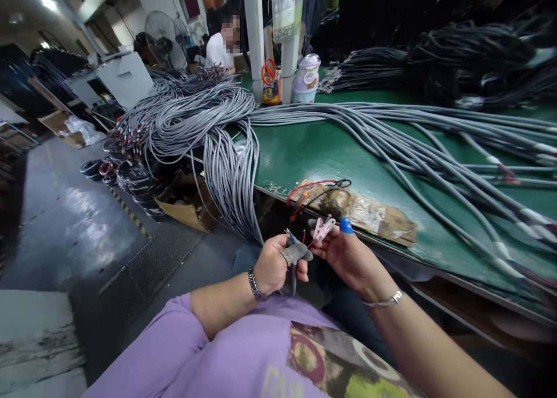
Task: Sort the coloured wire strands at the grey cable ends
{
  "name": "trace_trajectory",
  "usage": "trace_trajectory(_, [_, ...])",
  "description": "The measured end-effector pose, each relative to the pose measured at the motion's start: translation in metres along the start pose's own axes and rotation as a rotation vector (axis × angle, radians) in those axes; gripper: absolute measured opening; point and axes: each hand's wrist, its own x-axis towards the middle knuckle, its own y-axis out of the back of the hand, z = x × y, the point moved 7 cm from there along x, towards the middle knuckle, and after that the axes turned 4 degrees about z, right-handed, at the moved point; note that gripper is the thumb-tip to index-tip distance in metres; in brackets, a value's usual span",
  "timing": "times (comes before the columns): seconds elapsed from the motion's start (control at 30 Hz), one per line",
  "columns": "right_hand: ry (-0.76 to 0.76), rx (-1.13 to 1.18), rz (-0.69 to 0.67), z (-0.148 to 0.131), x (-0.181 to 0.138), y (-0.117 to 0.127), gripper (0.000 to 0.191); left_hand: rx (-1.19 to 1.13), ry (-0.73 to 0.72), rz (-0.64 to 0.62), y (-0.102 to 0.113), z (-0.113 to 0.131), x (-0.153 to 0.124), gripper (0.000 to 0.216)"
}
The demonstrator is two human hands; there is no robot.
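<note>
My left hand [274,264] is closed round a grey cable [293,281], whose lower part hangs beneath the fingers. Thin coloured wires [290,235] stick out at its top. Dark grey covering wraps some of those fingers. Just to the right, my right hand [348,259] pinches a small pale-pink clip-like tool [323,230]; its exact kind is unclear. A blue cover [346,225] sits on the thumb. Between the two hands a thin red wire [310,244] shows, and I cannot tell whether the pink tool touches it.
Grey cables lie along the green table [300,154], with a large coiled bundle [195,116] drooping over its left edge. A taped cardboard strip [369,215] lies at the front edge. Behind stand a post [253,38] and a lilac bottle [307,79]. A person [220,50] sits farther back.
</note>
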Motion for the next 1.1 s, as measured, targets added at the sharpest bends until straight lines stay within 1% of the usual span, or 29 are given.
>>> trace_trajectory(0.13, [0.038,0.012,0.033,0.000,0.006,-0.003,0.043,0.011,0.039,-0.043,-0.010,-0.001,0.003,0.042])
trace_trajectory(0.23, [0.061,0.030,0.011,0.002,0.006,-0.006,0.045,0.015,0.047,-0.054,-0.012,-0.002,0.005,0.041])
trace_trajectory(0.33, [0.062,0.064,0.003,0.002,0.005,-0.008,0.042,0.025,0.059,-0.066,-0.013,-0.005,0.005,0.039])
trace_trajectory(0.5, [0.045,0.173,0.100,0.001,0.007,-0.006,0.033,0.052,0.099,-0.072,-0.012,-0.014,0.007,0.037])
trace_trajectory(0.57, [0.037,0.194,0.118,0.003,0.007,-0.006,0.034,0.065,0.112,-0.079,-0.011,-0.017,0.009,0.036])
trace_trajectory(0.67, [0.014,0.205,0.094,0.005,0.005,-0.007,0.039,0.077,0.113,-0.082,-0.011,-0.017,0.008,0.037])
trace_trajectory(0.77, [-0.020,0.197,0.035,0.005,0.002,-0.007,0.049,0.071,0.089,-0.067,-0.010,-0.013,0.003,0.038])
trace_trajectory(0.83, [-0.036,0.176,-0.007,0.004,0.000,-0.008,0.052,0.058,0.060,-0.052,-0.008,-0.010,-0.001,0.039])
trace_trajectory(0.93, [-0.051,0.137,-0.032,0.001,-0.001,-0.007,0.044,0.046,-0.011,-0.036,-0.005,-0.008,-0.006,0.038])
trace_trajectory(1.03, [-0.044,0.126,0.012,0.001,0.000,-0.005,0.032,0.036,-0.092,0.002,-0.002,-0.005,-0.006,0.036])
trace_trajectory(1.1, [-0.027,0.137,0.033,0.001,0.000,-0.004,0.032,0.022,-0.121,0.038,0.000,-0.005,-0.004,0.035])
